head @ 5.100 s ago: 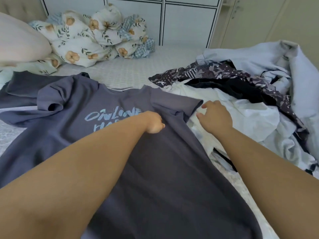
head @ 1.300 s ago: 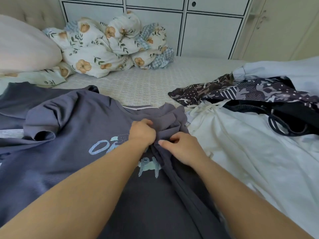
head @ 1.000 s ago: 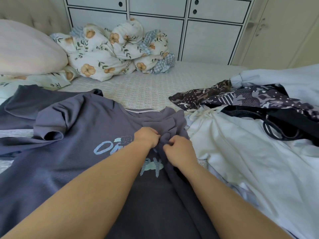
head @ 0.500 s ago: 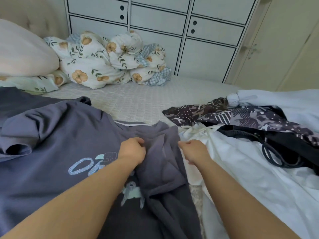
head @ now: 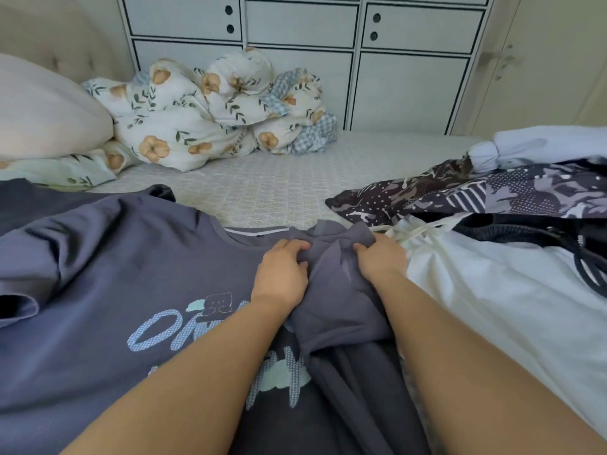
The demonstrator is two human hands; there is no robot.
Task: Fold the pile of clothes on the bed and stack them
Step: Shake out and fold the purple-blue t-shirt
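Left hand (head: 281, 277) has fingers curled into the folded-over flap of the grey T-shirt (head: 98, 290), gripping the fabric just below the collar. Right hand (head: 382, 257) pinches the same flap at its outer edge, thumb and fingers bunched on cloth. Both forearms run down toward me, hands close together, flap bunched between them.

T-shirt lies front-up on the bed (head: 262, 185), pale blue lettering (head: 164, 330) partly covered by the left forearm and the folded flap. Its other sleeve (head: 29, 257) is spread out on the far side from the fold.

Right of the T-shirt, touching it: a white garment (head: 492, 307) with a drawstring. Beyond that, a dark patterned piece (head: 476, 195), something black (head: 542, 234) with a cord, and a pale blue garment (head: 542, 146) on top — the unfolded pile.

Past the T-shirt's collar: bare mattress, then a floral duvet (head: 203, 116) bundled against white cabinet doors (head: 394, 70). A plain pillow (head: 42, 113) sits beside the duvet, over a floral pillow (head: 59, 172).
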